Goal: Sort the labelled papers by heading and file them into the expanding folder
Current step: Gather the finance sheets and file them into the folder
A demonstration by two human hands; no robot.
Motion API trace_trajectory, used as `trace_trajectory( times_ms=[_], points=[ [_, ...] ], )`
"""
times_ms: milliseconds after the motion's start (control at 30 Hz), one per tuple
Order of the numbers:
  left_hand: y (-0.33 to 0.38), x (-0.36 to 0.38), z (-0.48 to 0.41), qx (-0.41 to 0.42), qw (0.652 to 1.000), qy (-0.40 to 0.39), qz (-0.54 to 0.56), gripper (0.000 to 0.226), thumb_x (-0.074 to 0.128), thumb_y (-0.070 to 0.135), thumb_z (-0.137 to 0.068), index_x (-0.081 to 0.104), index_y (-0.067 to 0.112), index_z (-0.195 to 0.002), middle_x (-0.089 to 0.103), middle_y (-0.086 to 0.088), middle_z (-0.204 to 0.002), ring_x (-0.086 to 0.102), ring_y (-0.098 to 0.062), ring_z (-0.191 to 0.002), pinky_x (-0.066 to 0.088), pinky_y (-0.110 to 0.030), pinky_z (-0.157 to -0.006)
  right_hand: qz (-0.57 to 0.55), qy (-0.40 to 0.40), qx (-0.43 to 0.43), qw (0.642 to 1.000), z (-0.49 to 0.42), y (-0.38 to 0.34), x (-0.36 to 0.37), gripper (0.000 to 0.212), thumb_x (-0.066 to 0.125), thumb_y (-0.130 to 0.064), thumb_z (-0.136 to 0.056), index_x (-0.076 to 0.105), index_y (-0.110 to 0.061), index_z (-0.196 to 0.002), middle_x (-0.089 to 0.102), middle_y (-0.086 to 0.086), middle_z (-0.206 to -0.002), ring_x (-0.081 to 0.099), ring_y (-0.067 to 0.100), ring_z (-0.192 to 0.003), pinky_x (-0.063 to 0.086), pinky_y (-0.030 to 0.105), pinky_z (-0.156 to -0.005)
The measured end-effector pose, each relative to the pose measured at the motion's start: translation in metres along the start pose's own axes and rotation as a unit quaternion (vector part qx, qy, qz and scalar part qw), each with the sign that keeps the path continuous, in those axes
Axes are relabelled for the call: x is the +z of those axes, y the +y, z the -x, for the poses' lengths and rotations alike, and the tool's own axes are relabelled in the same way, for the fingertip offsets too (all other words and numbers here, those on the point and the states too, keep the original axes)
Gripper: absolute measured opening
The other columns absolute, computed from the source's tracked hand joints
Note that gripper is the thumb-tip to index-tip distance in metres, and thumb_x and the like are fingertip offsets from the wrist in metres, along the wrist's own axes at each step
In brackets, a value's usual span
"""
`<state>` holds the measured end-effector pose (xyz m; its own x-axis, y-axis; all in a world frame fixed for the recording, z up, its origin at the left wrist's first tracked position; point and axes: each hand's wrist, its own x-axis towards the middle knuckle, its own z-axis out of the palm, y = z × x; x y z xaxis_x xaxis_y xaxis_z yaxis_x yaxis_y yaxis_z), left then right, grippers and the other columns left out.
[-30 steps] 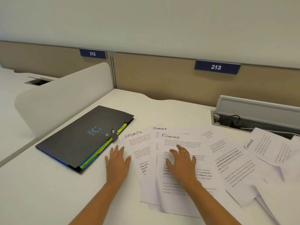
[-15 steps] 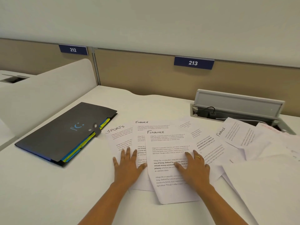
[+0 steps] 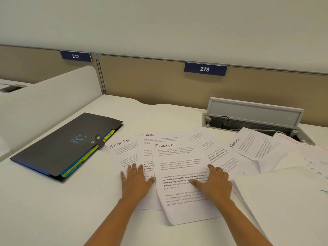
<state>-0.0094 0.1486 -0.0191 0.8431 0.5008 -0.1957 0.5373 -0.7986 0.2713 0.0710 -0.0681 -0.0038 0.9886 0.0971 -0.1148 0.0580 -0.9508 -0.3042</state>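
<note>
Both hands flat, palms down, fingers spread, pressing on paper, gripping nothing. Left hand (image 3: 135,181) sits on the lower part of the SPORTS sheet (image 3: 122,153), thumb touching the left edge of the top FINANCE sheet (image 3: 179,176). Right hand (image 3: 215,183) rests on that top FINANCE sheet's right side, ring (image 3: 220,171) visible on one finger.

Second FINANCE sheet (image 3: 154,139) lies under the top one, heading poking out above it. The three sheets overlap in a fan, SPORTS leftmost. More papers spread loosely to the right, overlapping; one tilted FINANCE sheet (image 3: 252,144) near the cable tray (image 3: 253,114), whose lid stands open. A sheet with a red heading (image 3: 291,141) sits at far right, text partly cut off.

Expanding folder (image 3: 65,144) lies closed on the white counter (image 3: 53,210), left of the papers, strap fastened; blue and yellow tabbed dividers show along its right edge. SPORTS sheet's top-left corner is just beside the folder clasp (image 3: 98,139).

Partition behind carries plates 212 (image 3: 76,56) and 213 (image 3: 205,69).
</note>
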Motion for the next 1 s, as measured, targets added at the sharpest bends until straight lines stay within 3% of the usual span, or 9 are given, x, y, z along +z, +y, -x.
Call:
trace_trajectory(
  times_ms=[333,500,633,800,933,1000],
  points=[
    [0.012,-0.007,-0.006,-0.021,0.996,0.001,0.087,0.075,0.041,0.052,-0.093,0.013,0.011,-0.149,0.011,-0.008,-0.157,0.002,-0.023,-0.146,-0.002,-0.042,-0.118,-0.065,-0.038,0.058,0.996,-0.017,-0.002,-0.013,0.095,0.074,-0.052,-0.069,0.022,-0.024,-0.144,0.038,0.009,-0.141,0.032,0.028,-0.133,0.035,0.043,-0.101],
    [0.018,-0.006,-0.009,-0.016,0.988,0.001,0.153,0.074,0.046,0.048,-0.092,0.017,0.01,-0.148,0.011,-0.009,-0.157,0.004,-0.023,-0.146,0.0,-0.039,-0.118,-0.165,-0.05,0.095,0.98,-0.027,0.002,-0.017,0.1,0.083,-0.034,-0.066,0.023,-0.012,-0.144,0.039,0.016,-0.141,0.037,0.032,-0.131,0.037,0.04,-0.101],
    [0.02,-0.005,-0.01,-0.029,0.988,-0.002,0.154,0.076,0.047,0.045,-0.093,0.012,0.009,-0.149,0.004,-0.014,-0.157,0.002,-0.025,-0.146,0.003,-0.038,-0.118,-0.206,-0.059,0.098,0.972,-0.032,0.006,-0.017,0.084,0.081,-0.022,-0.071,0.035,-0.006,-0.138,0.046,0.015,-0.137,0.045,0.031,-0.126,0.039,0.036,-0.098],
    [0.02,-0.003,-0.013,-0.018,0.994,0.036,0.097,0.057,0.034,0.032,-0.1,0.014,0.008,-0.148,0.008,-0.016,-0.156,0.003,-0.029,-0.145,0.005,-0.039,-0.119,-0.232,0.023,0.067,0.97,-0.034,0.009,-0.021,0.032,0.061,-0.02,-0.088,0.059,-0.009,-0.118,0.065,0.011,-0.116,0.06,0.031,-0.102,0.046,0.035,-0.083],
    [0.022,-0.003,-0.02,-0.045,0.995,0.04,0.074,0.074,0.04,0.047,-0.095,0.009,0.006,-0.149,0.009,-0.017,-0.156,0.004,-0.03,-0.145,0.005,-0.04,-0.118,-0.297,0.101,0.069,0.947,-0.032,0.01,-0.038,0.033,0.052,-0.017,-0.094,0.057,-0.006,-0.124,0.063,0.015,-0.12,0.059,0.034,-0.104,0.044,0.038,-0.088],
    [0.022,0.0,-0.023,-0.057,0.995,0.048,0.06,0.085,0.044,0.055,-0.09,0.009,0.006,-0.149,0.011,-0.015,-0.156,0.008,-0.027,-0.145,0.005,-0.041,-0.117,-0.324,0.119,0.071,0.936,-0.032,0.012,-0.043,0.033,0.051,-0.016,-0.094,0.056,-0.005,-0.125,0.063,0.016,-0.119,0.059,0.033,-0.1,0.043,0.035,-0.083]
  ],
)
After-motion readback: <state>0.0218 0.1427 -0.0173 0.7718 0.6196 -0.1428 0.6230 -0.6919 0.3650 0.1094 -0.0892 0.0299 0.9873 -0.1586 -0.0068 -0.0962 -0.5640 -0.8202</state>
